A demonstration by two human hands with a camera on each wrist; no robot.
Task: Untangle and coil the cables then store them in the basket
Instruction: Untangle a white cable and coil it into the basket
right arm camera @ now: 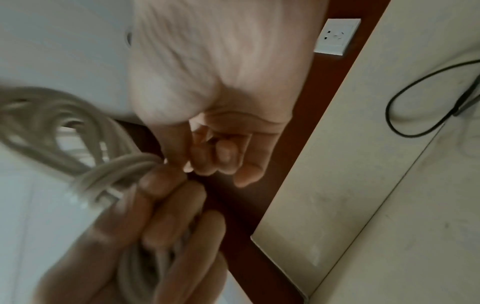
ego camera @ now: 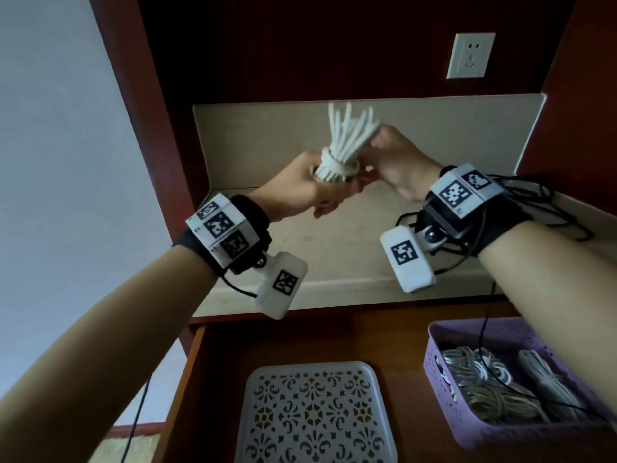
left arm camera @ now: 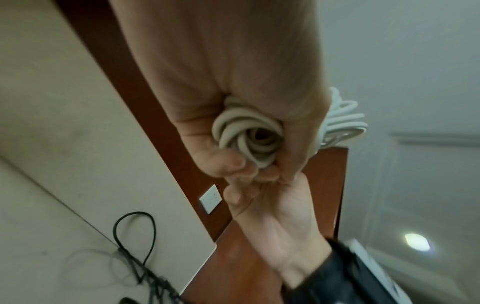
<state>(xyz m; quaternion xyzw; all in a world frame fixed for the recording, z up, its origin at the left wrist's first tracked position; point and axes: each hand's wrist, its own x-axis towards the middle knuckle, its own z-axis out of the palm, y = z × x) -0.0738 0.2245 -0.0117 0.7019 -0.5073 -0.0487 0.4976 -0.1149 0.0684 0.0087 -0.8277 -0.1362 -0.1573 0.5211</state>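
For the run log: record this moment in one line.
left hand grips white cable bundle | right hand pinches its wrap | purple basket holds coiled cables

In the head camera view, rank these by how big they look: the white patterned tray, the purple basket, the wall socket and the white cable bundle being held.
Largest to smallest, as they appear:
1. white patterned tray and purple basket: both cut off by the frame and nearest the camera, so unranked
2. white cable bundle
3. wall socket: looks smallest, though it is farthest away
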